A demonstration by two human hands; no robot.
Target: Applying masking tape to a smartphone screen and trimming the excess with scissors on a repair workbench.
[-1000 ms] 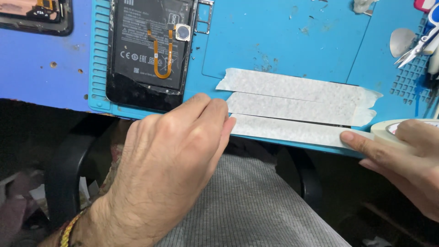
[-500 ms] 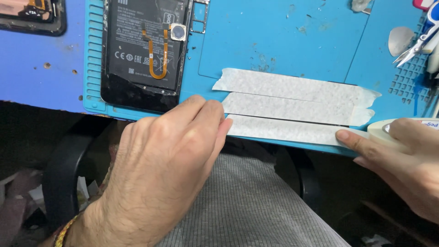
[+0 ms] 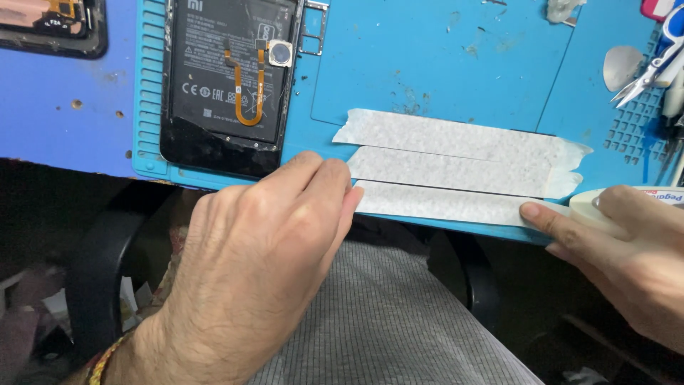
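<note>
Three strips of pale masking tape lie side by side on the blue work mat. My left hand presses its fingertips on the left end of the nearest strip at the mat's front edge. My right hand holds the tape roll at that strip's right end, with its forefinger laid on the tape. An opened black phone with an orange flex cable lies back-up on the mat, just beyond my left hand.
A second opened device sits at the far left on the darker blue surface. Small scissors and tools lie at the right edge of the mat. Below the mat's edge are my grey-clothed lap and black chair arms.
The view has drifted slightly, so the mat and phone sit a little lower and to the right. Both hands stay on the ends of the nearest strip.
</note>
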